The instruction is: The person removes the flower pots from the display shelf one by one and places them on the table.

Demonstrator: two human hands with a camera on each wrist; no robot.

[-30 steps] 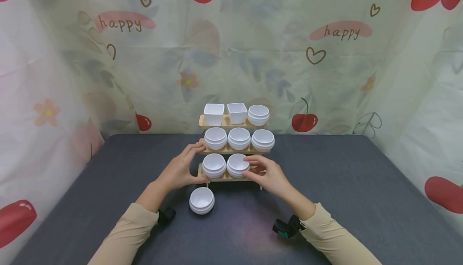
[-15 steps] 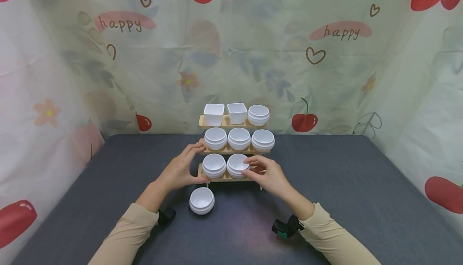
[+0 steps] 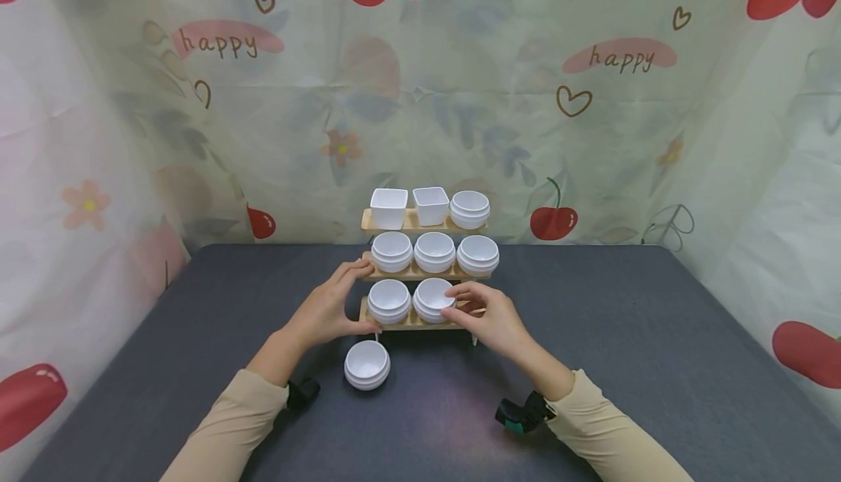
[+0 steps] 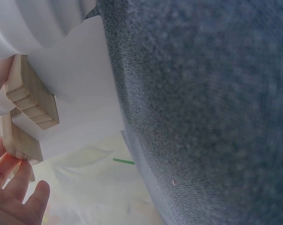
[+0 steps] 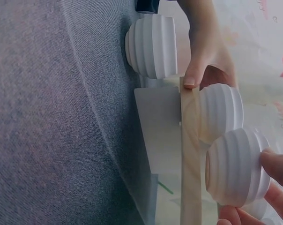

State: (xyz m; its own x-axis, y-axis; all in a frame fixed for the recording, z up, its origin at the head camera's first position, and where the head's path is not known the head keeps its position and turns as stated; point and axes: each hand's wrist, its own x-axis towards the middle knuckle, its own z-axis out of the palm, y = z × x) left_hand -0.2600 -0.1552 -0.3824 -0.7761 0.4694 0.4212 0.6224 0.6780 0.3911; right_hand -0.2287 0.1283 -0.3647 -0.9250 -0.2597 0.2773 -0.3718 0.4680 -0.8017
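A three-tier stand with wooden shelves point(image 3: 420, 326) and white side panels point(image 4: 80, 89) holds white cups. My left hand point(image 3: 326, 310) holds its left end: the thumb lies at the bottom shelf's front edge, the fingertips at the middle shelf's end. My right hand point(image 3: 485, 315) pinches a ribbed round white cup point(image 3: 432, 301) by its right side at the bottom tier. In the right wrist view, this cup point(image 5: 237, 168) looks slightly raised off the shelf. Left of it, another round cup point(image 3: 389, 302) sits on the same shelf.
Another round cup point(image 3: 366, 365) stands on the dark tabletop point(image 3: 420, 423) before the stand's left corner. Several round cups fill the middle tier point(image 3: 434, 253). Two square cups point(image 3: 388, 209) and a round one point(image 3: 469, 209) stand on top. A printed curtain point(image 3: 420, 95) hangs behind.
The cup in my right hand has moved very slightly to the right and up, together with the fingers. My left hand and the stand have stayed put.
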